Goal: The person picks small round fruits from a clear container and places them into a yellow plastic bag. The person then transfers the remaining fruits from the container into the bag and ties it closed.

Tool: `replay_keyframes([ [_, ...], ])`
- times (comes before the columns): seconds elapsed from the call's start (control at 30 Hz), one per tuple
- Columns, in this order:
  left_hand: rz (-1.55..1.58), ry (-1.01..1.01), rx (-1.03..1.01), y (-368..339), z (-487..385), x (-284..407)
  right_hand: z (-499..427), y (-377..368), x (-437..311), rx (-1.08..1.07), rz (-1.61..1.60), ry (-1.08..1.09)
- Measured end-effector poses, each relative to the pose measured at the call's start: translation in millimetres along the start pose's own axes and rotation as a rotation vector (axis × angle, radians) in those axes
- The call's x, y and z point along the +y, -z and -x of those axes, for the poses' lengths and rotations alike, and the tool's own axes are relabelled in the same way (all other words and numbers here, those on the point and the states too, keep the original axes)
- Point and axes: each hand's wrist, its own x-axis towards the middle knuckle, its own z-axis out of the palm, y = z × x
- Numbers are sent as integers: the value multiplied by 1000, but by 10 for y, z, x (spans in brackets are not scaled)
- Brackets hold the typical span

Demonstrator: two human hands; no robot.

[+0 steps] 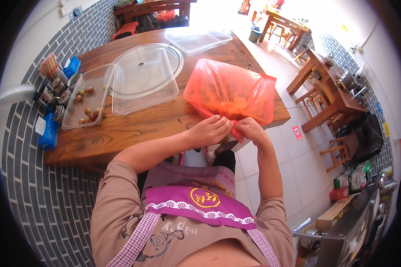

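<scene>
A full, translucent red plastic bag (230,88) lies at the right end of the wooden table (147,123); what it contains cannot be made out clearly. Its gathered neck is pinched between my left hand (214,130) and my right hand (252,130), which nearly touch at the near table edge. A short twisted end of the bag hangs down between them. Left of the bag, an empty clear plastic tray (143,81) rests partly over a round metal disc (173,55). Farther left, another clear tray (102,96) holds several small brownish-green fruits (91,116).
A third clear container (200,41) stands at the table's far side. Along the brick wall are blue tissue boxes (48,131), jars (58,85) and a holder of chopsticks (50,66). Across the tiled floor at right stand another wooden table (341,86) and stools (337,153).
</scene>
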Motion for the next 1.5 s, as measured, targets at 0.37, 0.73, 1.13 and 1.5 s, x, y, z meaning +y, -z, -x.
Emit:
replay_keyframes([
  [0.37, 305, 448, -21, -192, -162, -27, 235, -477, 264, 882, 351, 493],
  [0.73, 341, 737, -447, -147, -454, -89, -109, -577, 570, 1059, 1001, 867],
  [1.13, -76, 115, -60, -38, -50, -39, 11, -396, 60, 717, 741, 293],
  [1.5, -46, 110, -74, -163, -166, -151, 60, -436, 51, 736, 721, 253],
])
